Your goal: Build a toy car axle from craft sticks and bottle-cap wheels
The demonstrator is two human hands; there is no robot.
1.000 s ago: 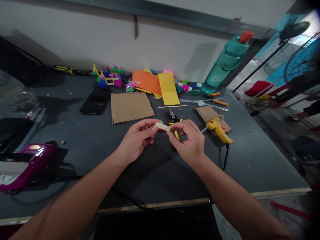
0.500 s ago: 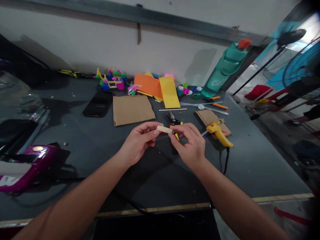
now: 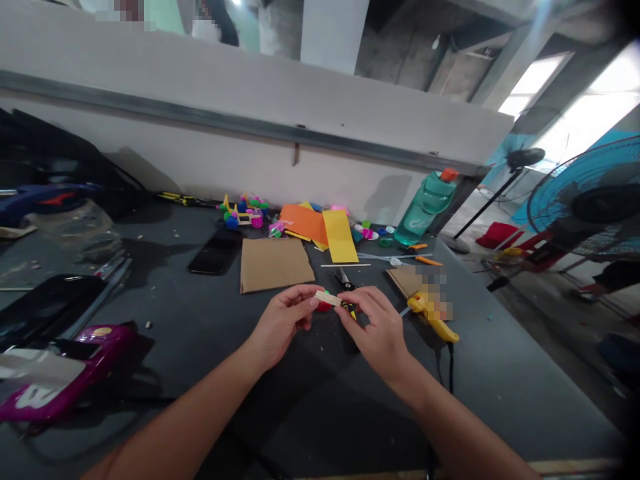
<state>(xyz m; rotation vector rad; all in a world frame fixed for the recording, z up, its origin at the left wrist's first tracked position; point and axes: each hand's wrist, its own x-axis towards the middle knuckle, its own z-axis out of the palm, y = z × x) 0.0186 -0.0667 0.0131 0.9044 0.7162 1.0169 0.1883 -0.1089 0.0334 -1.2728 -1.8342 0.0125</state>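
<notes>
A small bundle of short pale wooden sticks (image 3: 328, 298) is held level above the dark table. My left hand (image 3: 284, 323) pinches its left end between thumb and fingers. At the other end, the thumb and fingertips of my right hand (image 3: 376, 327) close on the same bundle. Just behind the fingers lie scissors (image 3: 344, 278) with black and yellow handles, partly hidden by my right hand. Something red and green shows under the sticks, mostly covered. A brown cardboard piece (image 3: 276, 264) rests flat beyond my left hand.
A yellow glue gun (image 3: 434, 316) lies on cardboard at the right, its cord trailing forward. Behind are a black phone (image 3: 216, 252), yellow paper (image 3: 341, 235), small colourful toy parts (image 3: 243, 215) and a teal bottle (image 3: 423, 212). A purple device (image 3: 95, 363) sits at the left.
The camera view has tilted up, so the table sits lower and more of the wall and room shows. Both hands keep their pinch on the sticks.
</notes>
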